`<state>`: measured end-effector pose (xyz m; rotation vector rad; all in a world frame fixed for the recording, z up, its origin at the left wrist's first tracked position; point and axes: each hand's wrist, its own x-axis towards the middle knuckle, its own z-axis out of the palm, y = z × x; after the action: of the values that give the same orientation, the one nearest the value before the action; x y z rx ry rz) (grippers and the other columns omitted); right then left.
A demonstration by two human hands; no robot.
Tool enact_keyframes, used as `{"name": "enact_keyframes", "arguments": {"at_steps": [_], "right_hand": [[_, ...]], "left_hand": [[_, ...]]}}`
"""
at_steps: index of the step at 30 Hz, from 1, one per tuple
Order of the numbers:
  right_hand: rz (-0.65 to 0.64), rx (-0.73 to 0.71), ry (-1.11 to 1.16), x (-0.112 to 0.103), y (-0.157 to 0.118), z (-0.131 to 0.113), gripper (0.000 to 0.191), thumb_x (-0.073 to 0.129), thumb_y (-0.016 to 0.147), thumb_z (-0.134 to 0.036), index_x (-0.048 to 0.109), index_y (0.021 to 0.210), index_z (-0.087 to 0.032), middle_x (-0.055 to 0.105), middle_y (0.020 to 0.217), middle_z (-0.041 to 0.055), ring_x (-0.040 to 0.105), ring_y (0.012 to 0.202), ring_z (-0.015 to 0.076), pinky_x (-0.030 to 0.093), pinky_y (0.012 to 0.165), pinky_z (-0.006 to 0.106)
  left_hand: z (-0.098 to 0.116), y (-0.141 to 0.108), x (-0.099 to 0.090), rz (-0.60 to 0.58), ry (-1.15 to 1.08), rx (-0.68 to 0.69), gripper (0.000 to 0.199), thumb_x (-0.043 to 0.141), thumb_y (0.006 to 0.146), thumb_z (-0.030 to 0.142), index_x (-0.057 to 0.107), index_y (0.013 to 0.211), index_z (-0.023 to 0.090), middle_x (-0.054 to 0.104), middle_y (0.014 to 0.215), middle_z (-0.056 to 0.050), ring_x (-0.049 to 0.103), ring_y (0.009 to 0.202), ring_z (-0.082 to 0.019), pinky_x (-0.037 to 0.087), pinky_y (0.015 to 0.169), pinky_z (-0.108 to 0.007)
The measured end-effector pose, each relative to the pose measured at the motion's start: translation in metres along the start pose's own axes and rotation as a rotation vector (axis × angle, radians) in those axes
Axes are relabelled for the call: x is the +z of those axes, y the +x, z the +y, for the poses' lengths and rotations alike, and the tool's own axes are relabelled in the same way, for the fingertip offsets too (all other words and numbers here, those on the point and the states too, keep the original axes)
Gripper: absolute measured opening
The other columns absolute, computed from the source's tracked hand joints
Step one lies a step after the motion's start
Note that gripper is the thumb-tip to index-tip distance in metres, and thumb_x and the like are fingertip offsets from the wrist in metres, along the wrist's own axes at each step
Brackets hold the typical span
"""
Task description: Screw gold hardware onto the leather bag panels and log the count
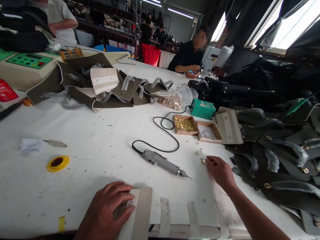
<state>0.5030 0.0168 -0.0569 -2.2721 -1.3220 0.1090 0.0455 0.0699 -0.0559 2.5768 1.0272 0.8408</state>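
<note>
My left hand [108, 212] rests on a beige-grey panel [141, 221] at the table's front edge, its fingers apart around a small fitting with dark dots. Over the white table my right hand [220, 171] reaches out, fingers bent together beside a few loose gold pieces [202, 161]; whether anything is between its fingertips is too small to tell. Between the hands lies a grey rotary tool [162, 162], its thin tip pointing right. Farther back sit a cardboard tray of gold pieces [185, 125] and a tray of clear or silvery pieces [207, 131].
Grey panels with plastic-wrapped handles [290, 151] cover the right side; more panels [93, 82] lie back left. A green box [203, 109] stands behind the trays. A yellow spool [57, 163] and red bottle [0, 89] are left. Two people [187, 56] [64, 17] sit across.
</note>
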Motion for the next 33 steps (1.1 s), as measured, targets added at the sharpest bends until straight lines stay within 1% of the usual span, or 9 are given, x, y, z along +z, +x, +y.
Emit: {"name": "enact_keyframes", "arguments": {"at_steps": [2, 4, 8, 11, 15, 20, 27, 30, 33], "right_hand": [[-0.02, -0.005, -0.008, 0.001, -0.001, 0.001, 0.032, 0.057, 0.094, -0.045, 0.079, 0.106, -0.026, 0.076, 0.113, 0.0043, 0.071, 0.091, 0.021, 0.051, 0.082, 0.031], [-0.031, -0.012, -0.015, 0.0, -0.003, 0.004, 0.029, 0.056, 0.094, -0.042, 0.079, 0.102, -0.026, 0.075, 0.114, 0.0042, 0.071, 0.092, 0.0207, 0.051, 0.082, 0.03], [-0.012, 0.014, -0.038, -0.005, -0.007, 0.014, 0.03, 0.053, 0.094, -0.038, 0.078, 0.105, -0.024, 0.075, 0.113, 0.0059, 0.07, 0.092, 0.0211, 0.05, 0.085, 0.032], [-0.009, 0.032, -0.058, -0.008, -0.009, 0.018, 0.03, 0.053, 0.095, -0.038, 0.078, 0.106, -0.025, 0.075, 0.113, 0.0059, 0.07, 0.091, 0.0207, 0.05, 0.083, 0.032], [-0.025, 0.041, -0.101, -0.008, -0.009, 0.016, 0.027, 0.058, 0.093, -0.04, 0.08, 0.102, -0.027, 0.074, 0.114, 0.0041, 0.07, 0.088, 0.0195, 0.049, 0.077, 0.03], [-0.066, 0.047, -0.179, -0.012, -0.008, 0.011, 0.027, 0.054, 0.094, -0.036, 0.079, 0.099, -0.028, 0.073, 0.113, 0.0039, 0.068, 0.089, 0.0204, 0.043, 0.07, 0.029], [-0.154, 0.065, -0.216, -0.024, -0.005, 0.012, 0.023, 0.058, 0.087, -0.032, 0.08, 0.094, -0.028, 0.076, 0.104, 0.0039, 0.066, 0.088, 0.0229, 0.039, 0.07, 0.03], [-0.165, 0.106, -0.196, -0.026, -0.002, 0.017, 0.022, 0.06, 0.083, -0.032, 0.08, 0.091, -0.027, 0.077, 0.099, 0.0045, 0.066, 0.084, 0.0232, 0.04, 0.068, 0.031], [-0.179, 0.143, -0.133, -0.025, 0.003, 0.025, 0.022, 0.061, 0.082, -0.031, 0.08, 0.09, -0.025, 0.077, 0.088, 0.0038, 0.066, 0.077, 0.0211, 0.042, 0.067, 0.029]], "left_hand": [[0.0, 0.0, 0.0, -0.001, -0.002, -0.001, 0.013, 0.07, 0.088, 0.028, 0.073, 0.101, 0.03, 0.076, 0.119, -0.001, 0.064, 0.119, -0.029, 0.054, 0.097, -0.048], [0.001, 0.0, -0.001, -0.002, -0.005, -0.003, 0.013, 0.07, 0.088, 0.028, 0.073, 0.101, 0.03, 0.076, 0.119, -0.001, 0.064, 0.12, -0.029, 0.054, 0.097, -0.048], [0.001, 0.001, -0.001, -0.01, -0.003, -0.005, 0.014, 0.07, 0.089, 0.029, 0.074, 0.102, 0.031, 0.076, 0.119, -0.001, 0.064, 0.119, -0.029, 0.053, 0.097, -0.047], [0.0, 0.001, 0.0, -0.009, 0.007, -0.004, 0.014, 0.069, 0.089, 0.03, 0.075, 0.102, 0.03, 0.076, 0.12, -0.001, 0.064, 0.12, -0.028, 0.053, 0.099, -0.046], [-0.001, 0.0, 0.001, -0.004, 0.009, 0.002, 0.014, 0.069, 0.089, 0.031, 0.075, 0.101, 0.03, 0.076, 0.118, -0.002, 0.064, 0.119, -0.028, 0.052, 0.099, -0.045], [0.0, 0.0, 0.001, -0.004, 0.007, -0.003, 0.014, 0.071, 0.088, 0.03, 0.075, 0.102, 0.031, 0.076, 0.118, -0.001, 0.064, 0.12, -0.028, 0.053, 0.098, -0.045], [0.002, 0.002, -0.002, 0.007, 0.011, 0.003, 0.014, 0.07, 0.088, 0.03, 0.076, 0.101, 0.03, 0.077, 0.117, -0.002, 0.066, 0.118, -0.028, 0.054, 0.098, -0.044], [0.003, 0.003, -0.003, 0.003, 0.016, 0.005, 0.015, 0.069, 0.088, 0.03, 0.076, 0.101, 0.03, 0.077, 0.117, -0.003, 0.066, 0.117, -0.028, 0.054, 0.097, -0.044], [0.002, 0.002, -0.003, 0.003, 0.011, 0.011, 0.014, 0.069, 0.089, 0.03, 0.075, 0.102, 0.03, 0.076, 0.118, -0.002, 0.065, 0.118, -0.028, 0.053, 0.097, -0.045]]}}
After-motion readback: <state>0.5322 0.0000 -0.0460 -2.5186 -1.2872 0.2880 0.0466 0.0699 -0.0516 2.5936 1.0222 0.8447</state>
